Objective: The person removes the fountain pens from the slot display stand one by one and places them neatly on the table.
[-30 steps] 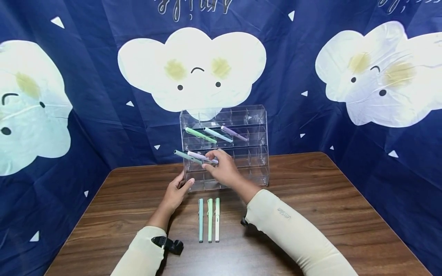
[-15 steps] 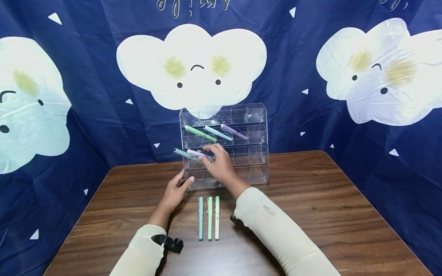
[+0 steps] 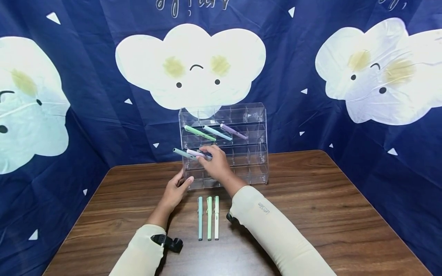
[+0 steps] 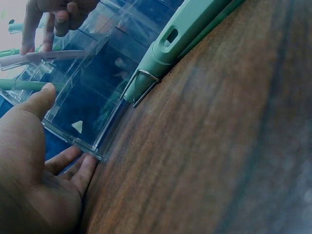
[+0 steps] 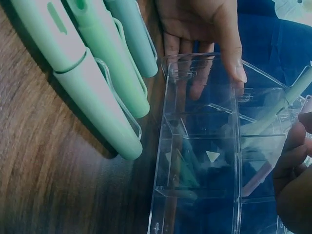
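Note:
My left hand [image 3: 174,191] grips the lower left side of the clear acrylic rack [image 3: 250,170], thumb at the front and the other fingers around the side. My right hand [image 3: 217,163] is at the rack's second tier from the bottom, where its thumb and index finger pinch a pale lilac pen [image 3: 193,152]. That pen leans in a compartment, its lower part partly behind the fingers. Beside it on the left leans a grey-green pen [image 3: 180,152]. One tier higher lean a green pen [image 3: 198,133], a pale blue pen [image 3: 215,132] and a purple pen [image 3: 233,131].
On the wooden table [image 3: 310,214], in front of the rack, three pens lie side by side: a blue-green pen [image 3: 200,218], a light green pen [image 3: 209,218] and a whitish pen [image 3: 216,218]. A dark blue cloud-print curtain [image 3: 290,76] hangs behind the table.
My right hand has slid a little left and up along the lilac pen, toward its upper end. The left hand keeps its hold on the rack, and the other pens stay put.

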### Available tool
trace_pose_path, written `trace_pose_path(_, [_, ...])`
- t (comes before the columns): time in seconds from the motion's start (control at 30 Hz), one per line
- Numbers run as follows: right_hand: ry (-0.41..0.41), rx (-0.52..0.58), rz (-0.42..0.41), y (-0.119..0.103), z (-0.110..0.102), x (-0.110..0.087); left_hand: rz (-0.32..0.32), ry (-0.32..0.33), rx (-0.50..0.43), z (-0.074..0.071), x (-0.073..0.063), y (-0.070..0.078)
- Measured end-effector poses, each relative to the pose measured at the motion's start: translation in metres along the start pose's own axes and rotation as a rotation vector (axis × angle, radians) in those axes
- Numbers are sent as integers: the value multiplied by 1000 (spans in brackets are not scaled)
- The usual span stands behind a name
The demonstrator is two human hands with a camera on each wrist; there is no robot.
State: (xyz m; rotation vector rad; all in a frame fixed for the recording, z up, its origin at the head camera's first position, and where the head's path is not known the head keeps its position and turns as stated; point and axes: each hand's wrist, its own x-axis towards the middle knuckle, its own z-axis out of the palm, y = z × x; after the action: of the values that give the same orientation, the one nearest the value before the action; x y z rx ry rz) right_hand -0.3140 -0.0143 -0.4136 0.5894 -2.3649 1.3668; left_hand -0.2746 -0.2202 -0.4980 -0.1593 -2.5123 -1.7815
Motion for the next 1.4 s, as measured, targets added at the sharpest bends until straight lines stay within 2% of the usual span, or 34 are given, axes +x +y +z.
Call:
trace_pose_path(0.27, [-4,-34,24,0,6,0,-1,4,-8,0,1,-2])
trace_pose_path(0.47, [-37,-80,60,-3,11,-1,0,9,-5,1,1,-2])
trace_pose_path(0.93, [-2,-98,59,-5,14,-1,34,12,-10,3,1,-2])
trace_pose_path(1.07, [38,-83,50,-4,14,1,32,16,-26,4,1,-3])
trace_pose_path(1.17, [60,-27,60,-5,13,3,29,19,-33,4,2,-3])
trace_pose_path(1.33, [43,88,112,-11,8,3,26,15,-36,3,2,-4])
trace_pose_path(1.4, [46,97,107,-15,6,4,23,12,-29,3,2,-5])
